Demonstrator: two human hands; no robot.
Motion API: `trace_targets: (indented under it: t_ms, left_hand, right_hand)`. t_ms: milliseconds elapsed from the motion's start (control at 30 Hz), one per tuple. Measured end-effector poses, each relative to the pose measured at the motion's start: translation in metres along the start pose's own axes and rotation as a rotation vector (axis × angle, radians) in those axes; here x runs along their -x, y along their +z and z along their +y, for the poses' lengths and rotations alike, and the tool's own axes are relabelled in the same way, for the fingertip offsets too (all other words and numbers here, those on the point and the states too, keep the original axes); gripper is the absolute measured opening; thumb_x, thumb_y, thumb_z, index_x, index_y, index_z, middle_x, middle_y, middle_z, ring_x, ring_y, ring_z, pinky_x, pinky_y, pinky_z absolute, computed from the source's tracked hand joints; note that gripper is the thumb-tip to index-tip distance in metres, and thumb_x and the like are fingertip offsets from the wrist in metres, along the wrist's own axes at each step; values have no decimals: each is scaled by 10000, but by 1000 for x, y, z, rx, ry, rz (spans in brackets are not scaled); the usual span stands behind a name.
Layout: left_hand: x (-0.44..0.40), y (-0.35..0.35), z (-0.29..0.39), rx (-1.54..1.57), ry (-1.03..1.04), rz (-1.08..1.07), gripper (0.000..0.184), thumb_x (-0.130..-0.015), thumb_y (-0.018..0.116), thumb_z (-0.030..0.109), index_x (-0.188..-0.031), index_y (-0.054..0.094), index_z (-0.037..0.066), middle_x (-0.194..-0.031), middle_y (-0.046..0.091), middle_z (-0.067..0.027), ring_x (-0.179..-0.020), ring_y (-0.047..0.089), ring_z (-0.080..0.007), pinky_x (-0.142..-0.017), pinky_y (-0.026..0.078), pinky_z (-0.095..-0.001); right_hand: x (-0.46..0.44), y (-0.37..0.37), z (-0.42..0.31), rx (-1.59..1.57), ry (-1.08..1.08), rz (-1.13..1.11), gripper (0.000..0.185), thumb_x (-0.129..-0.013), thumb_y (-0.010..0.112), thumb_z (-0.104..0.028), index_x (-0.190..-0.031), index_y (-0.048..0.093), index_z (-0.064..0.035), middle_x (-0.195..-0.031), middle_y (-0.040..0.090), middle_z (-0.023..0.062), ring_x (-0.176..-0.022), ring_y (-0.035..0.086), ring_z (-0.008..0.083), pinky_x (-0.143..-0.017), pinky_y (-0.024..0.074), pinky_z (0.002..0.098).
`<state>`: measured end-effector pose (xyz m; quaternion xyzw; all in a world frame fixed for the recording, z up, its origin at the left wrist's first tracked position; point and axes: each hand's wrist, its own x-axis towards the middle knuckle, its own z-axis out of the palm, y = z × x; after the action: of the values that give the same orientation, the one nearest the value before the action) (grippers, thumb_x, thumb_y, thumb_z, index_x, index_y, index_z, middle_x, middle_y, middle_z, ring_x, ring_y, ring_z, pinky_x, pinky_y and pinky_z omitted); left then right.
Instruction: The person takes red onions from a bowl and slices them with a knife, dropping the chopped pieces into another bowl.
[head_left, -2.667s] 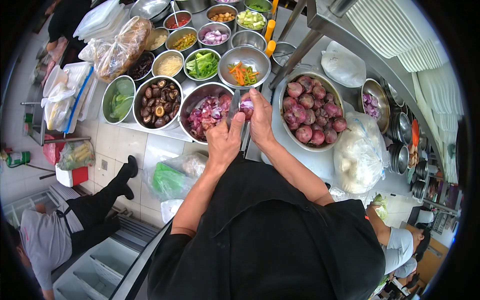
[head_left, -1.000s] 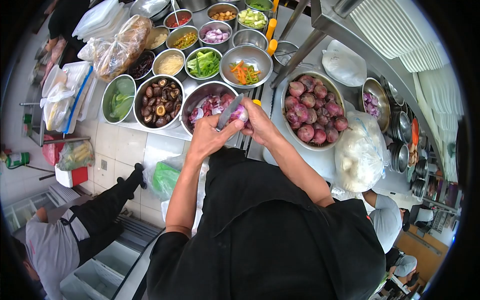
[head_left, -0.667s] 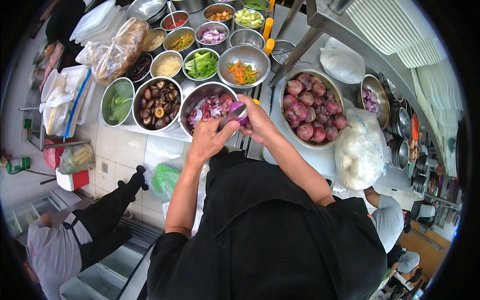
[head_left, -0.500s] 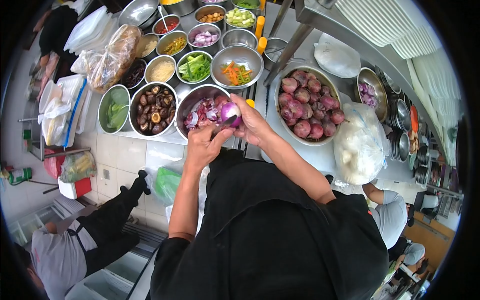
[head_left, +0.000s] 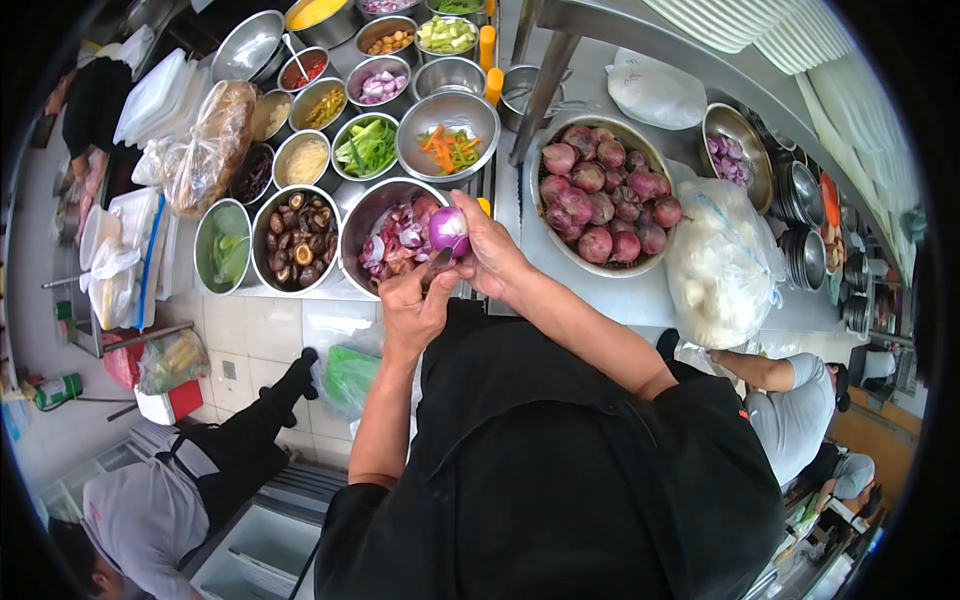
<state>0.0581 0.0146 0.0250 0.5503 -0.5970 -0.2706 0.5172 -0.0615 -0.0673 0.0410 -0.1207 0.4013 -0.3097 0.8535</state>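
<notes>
My right hand (head_left: 492, 250) is wrapped round a red onion (head_left: 449, 229), which shows a smooth purple side and a pale patch. In my left hand (head_left: 412, 308) is a small knife (head_left: 438, 262), its dark blade just below the onion; the handle is hidden in my fingers. Both hands are at the near right rim of a deep steel pot (head_left: 352, 212) holding onion skins (head_left: 397, 240). To the right stands a large steel bowl (head_left: 548, 240) heaped with whole red onions (head_left: 608, 190), their dry skins on.
Left of the pot are a bowl of mushrooms (head_left: 300, 240) and a green container (head_left: 223, 246). Behind stand several steel bowls of cut vegetables, one with carrot strips (head_left: 450, 148). A shelf post (head_left: 545, 95) and a filled plastic bag (head_left: 722, 270) flank the onion bowl. Co-workers (head_left: 150, 520) (head_left: 795, 415) are on both sides.
The view has shifted slightly, so the counter items sit a little lower and mostly further left. My hands still hold the onion and the knife over the pot's edge.
</notes>
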Motion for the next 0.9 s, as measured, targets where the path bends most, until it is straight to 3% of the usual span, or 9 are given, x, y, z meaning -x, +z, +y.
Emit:
trace_targets:
  t_ms: [67, 200, 300, 433, 567, 633, 733, 833, 900]
  left_hand:
    - [0, 8, 2, 17, 63, 55, 345, -922, 637, 286, -777, 684, -23, -606, 651, -60, -486, 553, -131, -507, 436, -278]
    - [12, 10, -10, 263, -301, 200, 532, -968, 556, 390, -580, 548, 26, -500, 498, 4, -450, 454, -82, -448, 353, -261]
    - [3, 1, -6, 299, -590, 220, 554, -965, 554, 418, -562, 543, 38, -496, 480, 12, -446, 426, -76, -442, 314, -252]
    - [-4, -7, -32, -366, -381, 148, 450, -935, 608, 362, -736, 675, -36, -590, 635, -97, -503, 547, -122, -496, 433, -304]
    - [-15, -11, -12, -277, -595, 86, 394, -852, 712, 318, -858, 679, -74, -735, 679, -209, -667, 675, -266, -636, 497, -405]
    - [-18, -19, -18, -676, -485, 8, 446, -769, 786, 345, -865, 675, -76, -742, 681, -210, -681, 668, -307, -652, 494, -438]
    - [-23, -21, -17, -634, -545, 7, 514, -708, 830, 363, -864, 659, -97, -752, 675, -233, -665, 652, -316, -663, 493, -440]
    - [-25, -14, -9, -539, -538, 122, 499, -779, 786, 327, -898, 642, -136, -794, 680, -239, -673, 641, -263, -670, 495, -414]
    - [-25, -13, -13, -552, -548, 111, 486, -830, 740, 335, -909, 645, -134, -774, 685, -207, -659, 617, -233, -648, 495, -393]
  right_hand:
    - [0, 0, -1, -33, -9, 7, 424, -957, 487, -477, -921, 557, -61, -741, 593, 70, -490, 509, 130, -322, 279, 214]
    - [-8, -19, -15, -197, 37, -72, 454, -969, 439, -467, -904, 532, -28, -716, 531, 91, -509, 482, 158, -327, 285, 210]
    - [-10, -31, -20, -259, 22, -94, 456, -966, 437, -473, -912, 533, -30, -726, 539, 94, -519, 482, 154, -332, 292, 208]
    - [3, -40, -30, -296, 66, -120, 481, -951, 447, -511, -918, 555, -43, -748, 568, 83, -530, 511, 167, -353, 324, 218]
    - [40, -59, -66, -234, -97, -179, 479, -936, 469, -518, -823, 582, -66, -717, 584, 64, -539, 540, 175, -368, 329, 228]
    - [68, -72, -97, -178, -306, -112, 410, -924, 512, -481, -944, 576, -77, -745, 594, 56, -559, 560, 179, -372, 332, 239]
    - [110, -109, -155, -176, -414, 85, 367, -905, 580, -421, -1071, 533, -98, -850, 614, 59, -617, 588, 191, -420, 410, 250]
    - [145, -164, -218, 124, -688, 362, 294, -923, 591, -360, -1083, 568, -115, -917, 635, 49, -732, 626, 145, -572, 493, 277]
    - [162, -225, -267, 360, -690, 507, 329, -918, 604, -358, -1144, 577, -119, -991, 649, 42, -819, 629, 135, -717, 510, 301]
